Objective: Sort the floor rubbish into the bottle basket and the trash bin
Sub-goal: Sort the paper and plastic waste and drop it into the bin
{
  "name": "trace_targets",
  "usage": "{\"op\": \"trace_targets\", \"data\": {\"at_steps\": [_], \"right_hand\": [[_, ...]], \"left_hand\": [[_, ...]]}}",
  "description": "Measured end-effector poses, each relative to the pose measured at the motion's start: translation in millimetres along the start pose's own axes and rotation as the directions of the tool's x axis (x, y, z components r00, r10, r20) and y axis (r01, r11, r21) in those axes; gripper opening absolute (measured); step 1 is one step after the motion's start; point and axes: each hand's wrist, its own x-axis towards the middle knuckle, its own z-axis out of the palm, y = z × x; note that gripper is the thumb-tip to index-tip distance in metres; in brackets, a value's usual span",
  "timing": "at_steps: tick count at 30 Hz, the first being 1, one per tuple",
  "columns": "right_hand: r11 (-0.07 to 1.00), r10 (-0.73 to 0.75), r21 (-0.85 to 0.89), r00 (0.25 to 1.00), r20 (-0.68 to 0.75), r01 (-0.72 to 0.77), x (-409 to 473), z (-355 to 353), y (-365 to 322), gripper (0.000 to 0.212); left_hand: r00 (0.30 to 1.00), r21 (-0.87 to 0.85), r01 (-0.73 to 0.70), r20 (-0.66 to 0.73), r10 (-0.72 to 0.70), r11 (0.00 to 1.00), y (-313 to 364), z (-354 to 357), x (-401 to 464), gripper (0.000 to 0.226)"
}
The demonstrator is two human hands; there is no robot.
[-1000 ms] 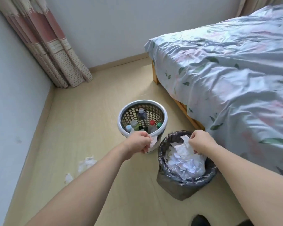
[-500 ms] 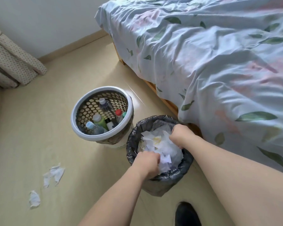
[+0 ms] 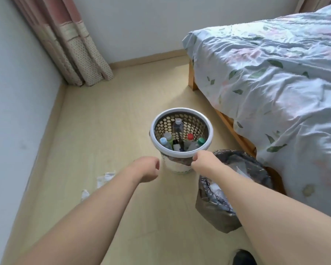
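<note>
The white perforated bottle basket (image 3: 180,111) stands on the floor and holds several capped bottles (image 3: 177,127). To its right, beside the bed, is the trash bin (image 3: 215,214) lined with a black bag, and white crumpled paper (image 3: 218,191) shows inside it. My left hand (image 3: 148,169) hovers left of the basket with curled fingers and nothing in it. My right hand (image 3: 202,162) is curled and empty in front of the basket's near rim, above the bin's left edge. Two white paper scraps (image 3: 106,177) (image 3: 85,194) lie on the floor to the left.
A bed (image 3: 275,83) with a leaf-patterned cover fills the right side, its wooden frame close behind the bin. Curtains (image 3: 71,44) hang in the far left corner. A wall runs along the left. My dark shoe (image 3: 241,258) shows at the bottom.
Both hands have come up out of the trash bin, empty, after pressing paper into it. The view has swung up and left, bringing the curtain and wall back into sight.
</note>
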Motion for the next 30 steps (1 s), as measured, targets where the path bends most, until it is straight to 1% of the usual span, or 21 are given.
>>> {"op": "trace_targets", "data": {"at_steps": [2, 4, 6, 8, 12, 13, 15, 18, 19, 20, 22, 24, 26, 28, 29, 30], "right_hand": [[0.996, -0.08, -0.032, 0.995, 0.062, 0.082, 2, 30, -47, 0.015], [0.987, -0.14, -0.065, 0.983, 0.121, 0.149, 8, 67, -99, 0.012], [0.978, -0.175, -0.082, 0.969, 0.173, 0.191, 11, 103, -143, 0.03], [0.964, -0.215, -0.108, 0.949, 0.229, 0.244, 24, 150, -186, 0.039], [0.938, -0.234, -0.176, 0.92, 0.315, 0.299, 64, 231, -231, 0.037], [0.933, -0.231, -0.195, 0.916, 0.327, 0.304, 77, 250, -237, 0.036], [0.927, -0.215, -0.225, 0.915, 0.343, 0.302, 106, 287, -243, 0.036], [0.911, -0.172, -0.303, 0.925, 0.338, 0.28, 149, 337, -239, 0.035], [0.903, -0.163, -0.33, 0.931, 0.327, 0.274, 162, 350, -236, 0.031], [0.896, -0.168, -0.35, 0.939, 0.3, 0.273, 174, 361, -233, 0.027], [0.893, -0.207, -0.352, 0.949, 0.236, 0.282, 192, 380, -230, 0.025], [0.901, -0.236, -0.327, 0.954, 0.183, 0.285, 201, 398, -228, 0.028], [0.887, -0.239, -0.36, 0.955, 0.173, 0.288, 203, 416, -223, 0.022], [0.858, -0.22, -0.425, 0.954, 0.204, 0.289, 197, 429, -217, 0.019], [0.861, -0.201, -0.426, 0.955, 0.22, 0.279, 194, 433, -215, 0.02], [0.871, -0.177, -0.412, 0.954, 0.242, 0.266, 191, 436, -212, 0.021]], "left_hand": [[0.998, -0.023, 0.067, 0.018, -0.067, 0.997, -55, -6, -17, 0.031], [0.987, -0.073, 0.157, 0.044, -0.154, 0.985, -120, -2, -36, 0.028], [0.967, -0.132, 0.252, 0.082, -0.243, 0.959, -179, 11, -53, 0.019], [0.933, -0.197, 0.359, 0.115, -0.342, 0.912, -246, 37, -64, 0.015], [0.88, -0.324, 0.473, 0.145, -0.451, 0.819, -335, 101, -59, 0.015], [0.869, -0.339, 0.493, 0.148, -0.472, 0.801, -352, 121, -52, 0.019], [0.846, -0.363, 0.527, 0.13, -0.518, 0.769, -381, 162, -31, 0.038], [0.831, -0.45, 0.537, 0.137, -0.539, 0.713, -406, 216, 7, 0.053], [0.825, -0.476, 0.539, 0.129, -0.55, 0.695, -409, 231, 19, 0.057], [0.821, -0.479, 0.533, 0.094, -0.563, 0.697, -411, 243, 30, 0.059], [0.813, -0.43, 0.521, -0.014, -0.582, 0.738, -411, 262, 46, 0.052], [0.792, -0.411, 0.518, -0.101, -0.602, 0.75, -408, 278, 53, 0.035], [0.788, -0.381, 0.501, -0.17, -0.592, 0.777, -399, 294, 51, 0.02], [0.781, -0.366, 0.491, -0.217, -0.586, 0.79, -392, 309, 43, 0.031], [0.785, -0.384, 0.479, -0.214, -0.581, 0.789, -389, 311, 39, 0.036], [0.791, -0.364, 0.467, -0.235, -0.564, 0.806, -386, 312, 35, 0.037]]}}
